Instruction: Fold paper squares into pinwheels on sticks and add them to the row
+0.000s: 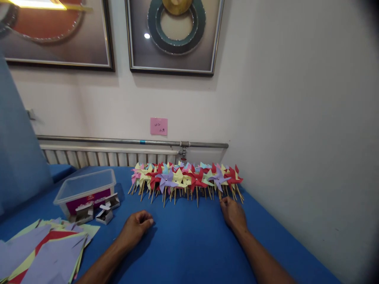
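Head view: 2 bare hands are reaching over a blue tabletop (189, 248) toward a crowd of paper pinwheels.

Right hand: the right hand (233, 213) is closing its thumb and fingertips around the low end of a stick, apparently that of a purple pinwheel (219, 180) just beyond the fingers, at the near edge of the crowd.

Left hand: the left hand (136, 228) is resting near the tabletop, fingers loosely curled and thumb close to the index finger; whether anything small is hiding inside, I cannot tell.

Pinwheels made: dozens of pinwheels (177, 177) in red, yellow, purple, pink, pale blue and green are crowding together beyond both hands, on wooden sticks pointing back toward the person. Their vanes are folded and fixed at the middle, so these are looking finished.

Paper left: a loose pile of flat coloured paper (53, 256) is lying to the left of the left hand, unfolded. Judging by this pile, plenty of material is remaining; the count is hiding in the overlap.

Supplies: small open boxes (104, 216) are sitting left of the left hand, contents unclear, with a clear plastic tub (85, 185) standing just beyond them.
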`<action>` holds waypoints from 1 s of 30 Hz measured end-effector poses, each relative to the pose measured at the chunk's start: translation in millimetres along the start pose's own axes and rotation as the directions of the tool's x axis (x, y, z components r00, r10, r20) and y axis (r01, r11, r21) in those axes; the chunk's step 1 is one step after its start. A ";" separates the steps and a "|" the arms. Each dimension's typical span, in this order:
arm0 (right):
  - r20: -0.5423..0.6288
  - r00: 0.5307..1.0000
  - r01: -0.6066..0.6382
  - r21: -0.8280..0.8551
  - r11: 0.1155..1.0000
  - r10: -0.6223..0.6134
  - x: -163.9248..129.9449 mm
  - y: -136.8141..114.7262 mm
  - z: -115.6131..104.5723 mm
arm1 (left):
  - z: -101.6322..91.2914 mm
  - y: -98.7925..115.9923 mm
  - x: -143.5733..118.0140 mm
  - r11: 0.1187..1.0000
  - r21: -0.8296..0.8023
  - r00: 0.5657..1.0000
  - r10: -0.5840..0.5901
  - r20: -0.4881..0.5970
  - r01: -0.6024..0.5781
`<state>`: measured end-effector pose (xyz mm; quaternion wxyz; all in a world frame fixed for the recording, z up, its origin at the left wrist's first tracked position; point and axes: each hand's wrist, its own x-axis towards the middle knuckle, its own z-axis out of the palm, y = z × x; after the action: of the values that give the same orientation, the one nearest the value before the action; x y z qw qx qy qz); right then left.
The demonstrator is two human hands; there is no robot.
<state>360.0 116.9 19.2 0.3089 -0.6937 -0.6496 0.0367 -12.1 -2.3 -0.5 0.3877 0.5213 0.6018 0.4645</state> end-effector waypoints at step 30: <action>0.099 0.986 -0.122 -0.138 0.983 0.136 -3.8 -12.2 -10.1 | 0.1 1.4 -1.2 0.998 0.063 1.000 0.008 0.009 -0.009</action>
<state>353.3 109.1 31.9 0.2240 -0.7502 -0.6200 0.0510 -11.3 -3.5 0.8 0.3719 0.5379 0.6120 0.4447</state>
